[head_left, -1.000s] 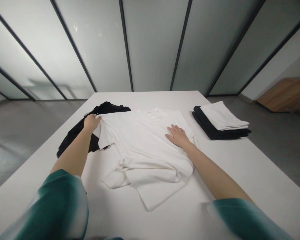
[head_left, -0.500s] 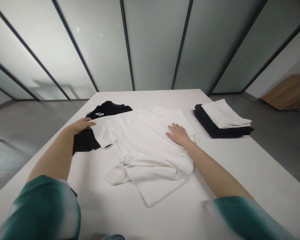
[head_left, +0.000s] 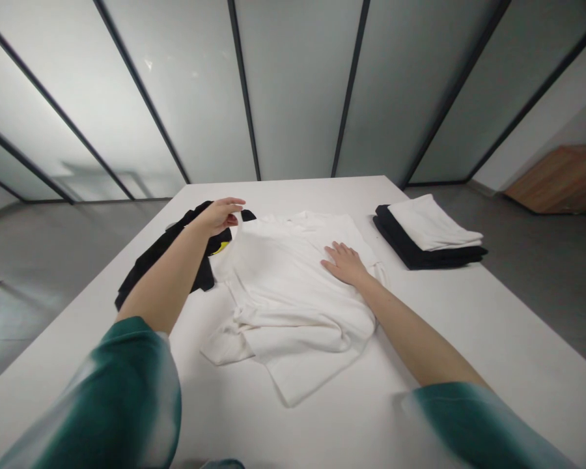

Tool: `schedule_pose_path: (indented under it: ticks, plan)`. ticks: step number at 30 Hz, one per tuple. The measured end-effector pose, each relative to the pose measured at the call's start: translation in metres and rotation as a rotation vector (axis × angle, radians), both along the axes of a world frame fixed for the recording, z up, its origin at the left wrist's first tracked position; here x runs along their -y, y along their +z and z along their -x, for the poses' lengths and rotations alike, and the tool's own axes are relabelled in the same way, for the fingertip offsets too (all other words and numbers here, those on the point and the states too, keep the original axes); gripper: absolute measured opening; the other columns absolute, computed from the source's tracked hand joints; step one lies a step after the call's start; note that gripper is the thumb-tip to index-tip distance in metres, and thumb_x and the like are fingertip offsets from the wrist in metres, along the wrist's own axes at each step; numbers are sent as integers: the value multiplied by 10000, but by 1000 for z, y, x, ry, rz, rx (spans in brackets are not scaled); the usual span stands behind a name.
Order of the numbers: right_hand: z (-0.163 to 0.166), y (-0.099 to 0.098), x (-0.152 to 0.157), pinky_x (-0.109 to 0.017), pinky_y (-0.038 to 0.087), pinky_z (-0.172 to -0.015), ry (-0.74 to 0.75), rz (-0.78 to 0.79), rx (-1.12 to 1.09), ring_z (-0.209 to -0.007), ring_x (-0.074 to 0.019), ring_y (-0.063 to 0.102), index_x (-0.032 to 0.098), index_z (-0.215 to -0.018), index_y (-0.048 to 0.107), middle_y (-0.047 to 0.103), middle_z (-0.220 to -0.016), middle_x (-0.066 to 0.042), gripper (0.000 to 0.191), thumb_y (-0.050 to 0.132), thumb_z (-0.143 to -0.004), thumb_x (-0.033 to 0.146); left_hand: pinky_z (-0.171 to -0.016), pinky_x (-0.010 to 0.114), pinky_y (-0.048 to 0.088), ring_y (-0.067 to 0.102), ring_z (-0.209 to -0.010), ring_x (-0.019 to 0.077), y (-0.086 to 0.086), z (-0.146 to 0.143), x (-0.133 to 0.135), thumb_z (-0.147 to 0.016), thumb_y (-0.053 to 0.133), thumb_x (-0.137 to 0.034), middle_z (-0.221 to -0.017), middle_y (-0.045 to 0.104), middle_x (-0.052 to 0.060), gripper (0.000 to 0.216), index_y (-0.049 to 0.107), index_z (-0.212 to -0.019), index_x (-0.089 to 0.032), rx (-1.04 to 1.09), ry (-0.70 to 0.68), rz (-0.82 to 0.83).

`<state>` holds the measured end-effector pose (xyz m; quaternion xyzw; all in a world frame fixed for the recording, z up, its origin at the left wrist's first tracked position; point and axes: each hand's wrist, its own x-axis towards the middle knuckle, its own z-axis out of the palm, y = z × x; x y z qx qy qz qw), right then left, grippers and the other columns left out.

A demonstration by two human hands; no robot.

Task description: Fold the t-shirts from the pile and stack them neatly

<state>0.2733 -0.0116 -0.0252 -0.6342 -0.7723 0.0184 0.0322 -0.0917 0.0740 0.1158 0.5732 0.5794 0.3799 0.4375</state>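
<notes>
A white T-shirt (head_left: 283, 280) lies on the table, its collar toward the far end and its lower part bunched in folds near me. My left hand (head_left: 221, 216) is at its upper left, pinching the sleeve, which rises off the table toward my fingers. My right hand (head_left: 344, 263) rests flat on the chest area with fingers spread. Under and beyond my left forearm lies a black garment (head_left: 149, 270), partly hidden, with a small yellow patch showing.
On the right of the white table (head_left: 469, 326) sits a stack with a folded white cloth (head_left: 432, 223) on top of folded black cloth (head_left: 405, 244). Behind the table stands a frosted glass partition (head_left: 293, 91) with dark frames. A wooden piece (head_left: 561, 179) is at the far right.
My left hand has moved right and away from me, carrying the white sleeve inward and uncovering more of the black garment. My right hand stays on the shirt.
</notes>
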Motion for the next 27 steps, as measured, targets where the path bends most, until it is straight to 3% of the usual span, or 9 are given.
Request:
schedule_pose_path:
  ticks: [6, 11, 15, 20, 24, 27]
  plan:
    - [1, 2, 2, -499, 263, -1155, -10, 9, -6, -1446, -320, 316, 208, -1488, 429, 340, -1585, -137, 604, 342, -977, 520, -681, 273, 569, 568, -516, 85, -46, -86, -10, -791, 704, -242, -594, 560, -24, 195, 642, -953, -152, 105, -73, 123]
    - [2, 3, 3, -507, 261, -1151, -15, 3, -9, -1449, -321, 310, 210, -1485, 430, 331, -1588, -140, 593, 350, -982, 515, -681, 276, 550, 599, -546, 113, -77, -140, -12, -816, 651, -200, -595, 573, -12, 187, 626, -992, -143, 50, -73, 214]
    - [2, 2, 3, -497, 265, -1150, -15, -3, -6, -1451, -314, 308, 210, -1483, 432, 334, -1587, -137, 596, 343, -984, 525, -687, 273, 536, 617, -583, 122, -93, -163, -9, -821, 635, -164, -657, 627, 8, 338, 579, -1154, -137, 46, -103, 220]
    - [1, 0, 2, -495, 268, -1151, -8, -4, -8, -1451, -316, 308, 211, -1483, 433, 337, -1586, -135, 604, 348, -979, 533, -780, 295, 530, 658, -762, 153, -102, -150, -7, -845, 612, -227, -911, 707, 83, 380, 582, -1217, -152, -77, -269, 65]
    - [-1, -2, 0, -516, 261, -1152, -1, 2, -16, -1453, -317, 301, 218, -1485, 428, 327, -1592, -131, 607, 336, -975, 533, -1008, 387, 444, 603, -1135, 257, -104, -109, -15, -883, 545, -316, -1229, 655, 147, 398, 614, -1241, -158, -550, -176, -179]
    - [0, -2, 0, -510, 250, -1158, -9, 10, -18, -1458, -314, 291, 208, -1492, 417, 319, -1595, -133, 613, 340, -975, 527, -1137, 469, 289, 373, -1403, 335, -111, -76, -15, -904, 508, -438, -1510, 438, 176, 579, 493, -1412, -161, -932, -121, -216]
